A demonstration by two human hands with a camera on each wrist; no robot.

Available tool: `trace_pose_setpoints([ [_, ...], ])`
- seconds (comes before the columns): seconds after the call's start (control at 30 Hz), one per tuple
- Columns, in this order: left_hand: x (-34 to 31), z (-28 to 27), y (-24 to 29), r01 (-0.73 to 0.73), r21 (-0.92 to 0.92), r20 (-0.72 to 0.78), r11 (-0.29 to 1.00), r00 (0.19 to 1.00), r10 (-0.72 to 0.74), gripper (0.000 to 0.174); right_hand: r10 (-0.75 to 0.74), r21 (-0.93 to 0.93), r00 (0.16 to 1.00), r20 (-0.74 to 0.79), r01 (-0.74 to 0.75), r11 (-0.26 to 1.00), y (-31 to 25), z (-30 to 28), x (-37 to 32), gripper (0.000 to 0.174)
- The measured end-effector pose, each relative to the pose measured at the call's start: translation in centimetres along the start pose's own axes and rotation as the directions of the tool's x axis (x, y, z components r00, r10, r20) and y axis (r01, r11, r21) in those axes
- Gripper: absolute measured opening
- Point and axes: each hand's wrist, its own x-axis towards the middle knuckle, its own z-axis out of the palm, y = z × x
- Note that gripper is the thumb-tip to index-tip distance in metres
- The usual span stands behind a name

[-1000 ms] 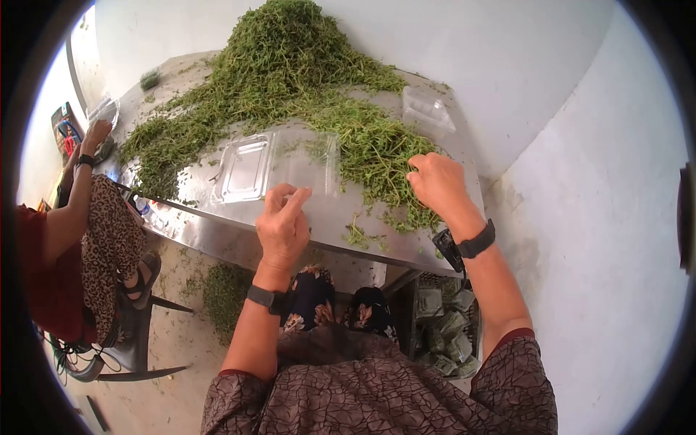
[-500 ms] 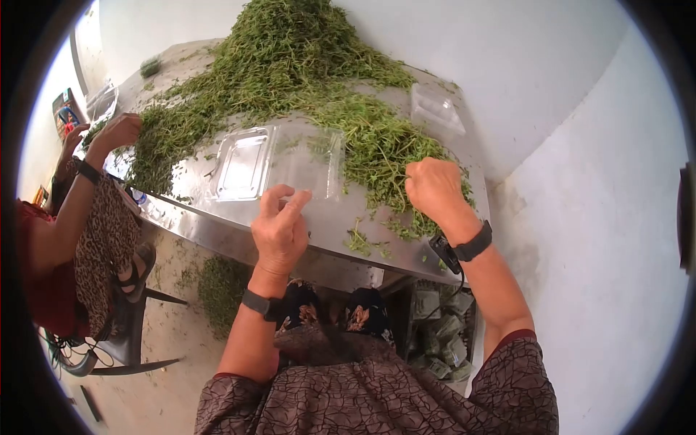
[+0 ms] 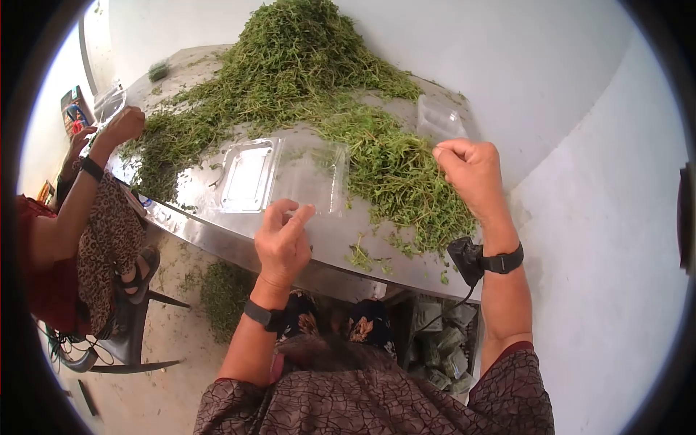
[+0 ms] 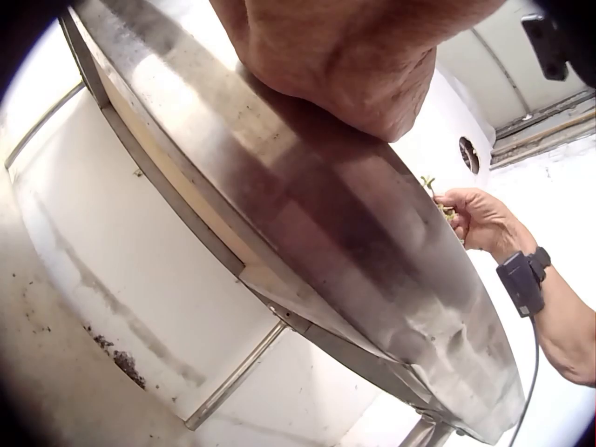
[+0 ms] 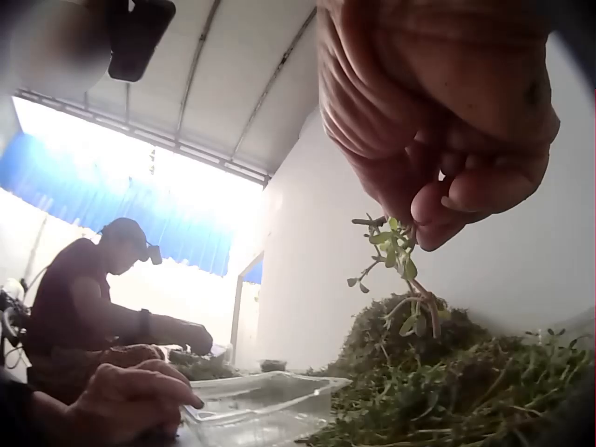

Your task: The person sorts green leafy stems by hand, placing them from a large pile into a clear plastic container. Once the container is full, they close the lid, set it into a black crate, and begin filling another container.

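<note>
My right hand point(image 3: 475, 174) is raised over the right end of the green herb pile point(image 3: 391, 156). Between thumb and fingers it pinches a small leafy sprig point(image 5: 400, 261), which dangles below the fingertips in the right wrist view. My left hand point(image 3: 283, 239) is held at the table's front edge, fingers loosely bent and nothing seen in them. Just beyond its fingertips lies a clear plastic clamshell box point(image 3: 308, 170), opened flat. The left wrist view shows only the underside of that hand point(image 4: 363, 56) above the metal rim.
A tall heap of herbs point(image 3: 290, 58) rises at the back of the metal table point(image 3: 341, 250). Another clear container point(image 3: 438, 119) stands at the right rear. Under the table, a crate holds several filled boxes point(image 3: 442, 348). At the left sits another person point(image 3: 58, 254), hands by the herbs.
My right hand has come up off the herbs and shifted right, carrying the sprig. My left hand has stayed nearly still. The other person's hand has moved over to the herbs.
</note>
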Motion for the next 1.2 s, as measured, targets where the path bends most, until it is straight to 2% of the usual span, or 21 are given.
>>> trace_pose_setpoints([
  [0.03, -0.1, -0.1, 0.1, 0.038, -0.019, 0.025, 0.999, 0.999, -0.038, 0.039, -0.018, 0.079, 1.0, 0.019, 0.016, 0.997, -0.4, 0.2, 0.2, 0.016],
  [0.23, -0.1, -0.2, 0.1, 0.046, -0.033, 0.04, 0.998, 0.998, -0.045, 0.04, -0.008, 0.258, 0.992, 0.127, -0.026, 0.966, -4.0, 3.2, 0.4, 0.017],
  [0.37, 0.2, 0.0, 0.0, -0.011, -0.011, -0.012, 1.0, 1.0, 0.011, 0.037, -0.025, 0.252, 0.971, 0.239, -0.038, 0.967, -4.2, 6.6, 0.8, 0.017],
  [0.43, 0.2, 0.0, 0.0, -0.015, -0.006, -0.003, 1.0, 1.0, 0.015, 0.037, -0.034, 0.225, 0.956, 0.291, -0.034, 0.974, -3.3, 7.4, 1.3, 0.017],
  [0.5, 0.2, -0.1, 0.0, -0.017, -0.005, 0.004, 1.0, 1.0, 0.017, 0.037, -0.091, 0.132, 0.97, 0.224, 0.062, 0.989, -2.5, 7.8, 1.8, 0.016],
  [0.53, 0.2, -0.1, 0.1, -0.017, -0.004, 0.011, 1.0, 1.0, 0.017, 0.036, -0.091, 0.132, 0.97, 0.225, 0.062, 0.989, -2.2, 7.5, 2.1, 0.016],
  [0.6, 0.2, -0.1, 0.1, -0.002, -0.025, 0.018, 1.0, 1.0, 0.002, 0.036, -0.138, -0.173, 0.982, 0.126, 0.159, 0.972, -1.5, 6.4, 2.8, 0.015],
  [0.73, 0.8, -0.6, 0.4, -0.001, -0.064, 0.061, 0.998, 0.998, 0.005, 0.038, -0.114, -0.289, 0.983, 0.145, 0.152, 0.945, -0.3, 5.6, 3.5, 0.017],
  [0.8, 1.2, -1.2, 0.7, 0.019, -0.069, 0.076, 0.997, 0.997, -0.014, 0.039, -0.146, -0.376, 0.965, 0.216, 0.221, 0.9, -0.2, 5.7, 3.5, 0.02],
  [0.83, 1.3, -1.5, 0.8, 0.041, -0.07, 0.088, 0.997, 0.996, -0.035, 0.041, -0.143, -0.376, 0.966, 0.216, 0.218, 0.901, 0.0, 5.8, 3.7, 0.02],
  [0.9, 1.8, -2.2, 0.6, 0.055, -0.07, 0.085, 0.996, 0.995, -0.049, 0.04, -0.267, -0.363, 0.923, 0.277, 0.358, 0.86, 0.3, 6.3, 4.1, 0.021],
  [0.97, 2.5, -3.0, 0.4, 0.067, -0.068, 0.083, 0.995, 0.995, -0.061, 0.04, -0.283, -0.371, 0.916, 0.283, 0.377, 0.849, 0.5, 6.9, 4.6, 0.019],
  [1.03, 3.1, -3.7, 0.2, 0.029, -0.013, 0.134, 1.0, 0.991, -0.027, 0.041, -0.296, -0.378, 0.909, 0.293, 0.395, 0.837, 0.6, 7.6, 5.0, 0.018],
  [1.1, 3.0, -3.7, -0.3, 0.01, 0.015, 0.143, 1.0, 0.99, -0.012, 0.04, -0.356, -0.423, 0.847, 0.395, 0.511, 0.748, 0.5, 8.2, 5.5, 0.019],
  [1.13, 3.3, -3.9, -0.3, -0.027, 0.032, 0.176, 0.999, 0.984, 0.021, 0.039, -0.349, -0.421, 0.848, 0.399, 0.508, 0.752, 0.5, 8.6, 5.7, 0.019],
  [1.2, 3.6, -3.6, -1.0, -0.098, 0.033, 0.209, 0.995, 0.974, 0.089, 0.035, -0.341, -0.475, 0.797, 0.499, 0.581, 0.661, 0.8, 9.2, 6.3, 0.009],
])
